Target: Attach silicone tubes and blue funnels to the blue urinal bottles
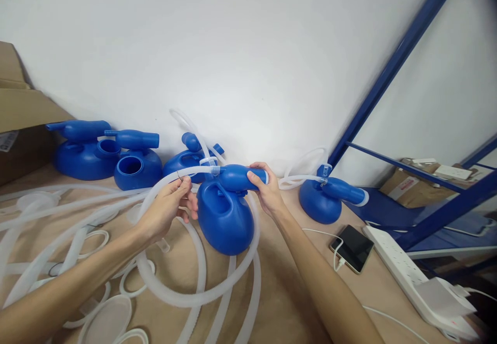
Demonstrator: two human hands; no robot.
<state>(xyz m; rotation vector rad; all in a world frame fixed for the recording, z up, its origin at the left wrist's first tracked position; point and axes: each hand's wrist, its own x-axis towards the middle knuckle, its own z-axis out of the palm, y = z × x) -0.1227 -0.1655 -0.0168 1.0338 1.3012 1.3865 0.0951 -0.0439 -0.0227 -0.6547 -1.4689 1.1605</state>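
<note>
A blue plastic bottle-shaped piece with a pale rim is in my right hand, fingers wrapped round its wide end. Its narrow end joins a translucent corrugated hose, which loops round to the left and front. My left hand pinches a small dark wire clip at the hose; whether the clip encircles the hose I cannot tell. Beneath the blue piece stands a rounded blue container with a moulded handle, and the piece appears to rest against its top.
More blue containers line the wall at left, and a hosed one stands at right. Loose rings and hoses spread over the brown table. A phone, power strip, blue shelf frame and cardboard box flank them.
</note>
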